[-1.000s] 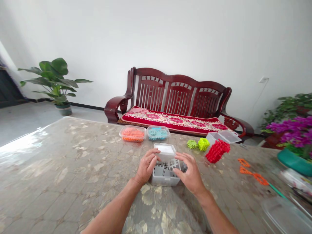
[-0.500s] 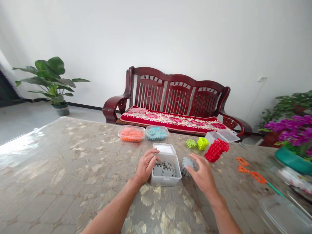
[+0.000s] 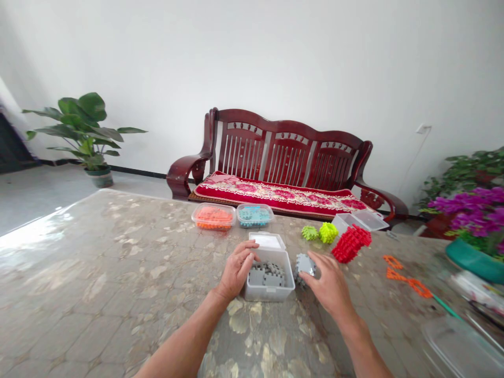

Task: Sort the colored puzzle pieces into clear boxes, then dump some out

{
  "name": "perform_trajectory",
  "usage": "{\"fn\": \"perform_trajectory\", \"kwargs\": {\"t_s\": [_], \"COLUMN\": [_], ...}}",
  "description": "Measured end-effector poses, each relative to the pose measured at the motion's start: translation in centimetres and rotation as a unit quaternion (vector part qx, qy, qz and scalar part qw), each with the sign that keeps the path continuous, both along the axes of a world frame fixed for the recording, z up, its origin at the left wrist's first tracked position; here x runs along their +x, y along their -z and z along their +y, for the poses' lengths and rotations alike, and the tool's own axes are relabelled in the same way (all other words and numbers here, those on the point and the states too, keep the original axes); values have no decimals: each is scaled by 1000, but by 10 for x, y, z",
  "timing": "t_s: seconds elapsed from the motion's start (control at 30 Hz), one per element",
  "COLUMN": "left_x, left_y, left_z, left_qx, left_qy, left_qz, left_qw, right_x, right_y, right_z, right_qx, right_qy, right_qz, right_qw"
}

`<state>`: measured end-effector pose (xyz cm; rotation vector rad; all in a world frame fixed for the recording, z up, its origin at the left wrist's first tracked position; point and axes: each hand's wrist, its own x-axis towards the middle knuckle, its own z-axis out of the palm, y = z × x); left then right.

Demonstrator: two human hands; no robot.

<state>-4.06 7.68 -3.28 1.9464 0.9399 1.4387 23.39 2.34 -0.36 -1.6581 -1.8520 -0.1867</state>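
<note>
Beside the open box on the tabletop, I have the right hand pinching the grey stack; the left hand's grip I can't tell. Uneven squeezing could topple the stack.

We lose much of the left wall of the clear box behind the left hand, and cannot count the overlapping grey pieces inside. The right hand covers part of the grey block, their contact unclear to us. The 2 forearms, purple flowers and a blurred white packet get cut off.
</note>
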Motion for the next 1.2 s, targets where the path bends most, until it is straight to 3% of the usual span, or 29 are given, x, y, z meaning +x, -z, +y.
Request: {"fn": "perform_trajectory", "kwargs": {"t_s": [0.37,0.63,0.73,0.93,1.07,1.2], "left_x": [0,1,0,0,1,0], "left_y": [0,1,1,1,3,4], "left_z": [0,1,1,-2,-2,-2], "left_qx": [-1,-1,2,-21,-31,-34], "left_qy": [-1,6,12,7,7,7], "left_qz": [2,-6,-17,-33,-50,-47], "left_qw": [1000,1000,1000,999,998,998], "right_x": [1,2,-15,-73,-94,-88], "right_y": [-2,-7,-20,-41,-40,-31], "right_z": [-1,-1,-4,1,12,17], "right_qx": [-1,2,-16,-67,-102,-77], "right_qy": [-14,-4,-37,-143,-191,-196], "right_qz": [-9,114,144,104,77,89], "right_qw": [1000,993,989,982,973,974]}}
